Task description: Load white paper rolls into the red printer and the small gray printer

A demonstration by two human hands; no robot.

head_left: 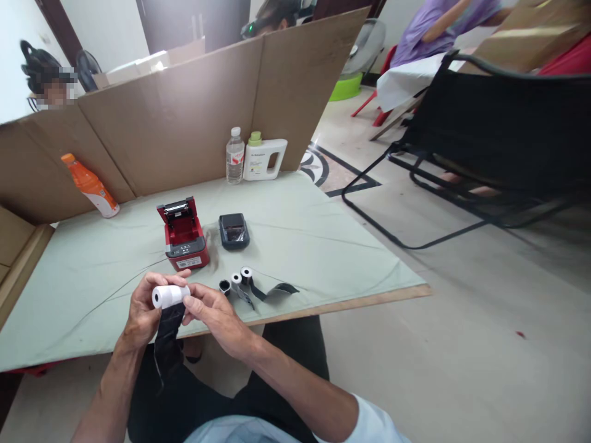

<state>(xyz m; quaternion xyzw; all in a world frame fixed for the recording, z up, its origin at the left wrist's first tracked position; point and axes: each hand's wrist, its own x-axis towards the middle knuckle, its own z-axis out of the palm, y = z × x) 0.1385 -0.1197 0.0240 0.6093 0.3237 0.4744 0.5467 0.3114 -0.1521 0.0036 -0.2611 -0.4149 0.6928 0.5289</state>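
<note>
A white paper roll [170, 296] with a dark core is held between both hands just above the table's near edge. My left hand [144, 306] wraps its left end, and the fingers of my right hand [211, 309] pinch its right end. From the roll a black strip [170, 335] hangs down over my lap. Beyond my hands stands a red receipt printer [187, 243] with its lid raised. To the right of my right hand lie several small rolls, among them a roll [246, 274] with a black strip trailing right.
A small dark device [234, 231] sits right of the printer. An orange bottle [91, 186], a water bottle [235, 157] and a white jug [264, 159] stand along the cardboard wall [184, 111]. A black folding chair [489, 129] is on the floor at right; other people are beyond.
</note>
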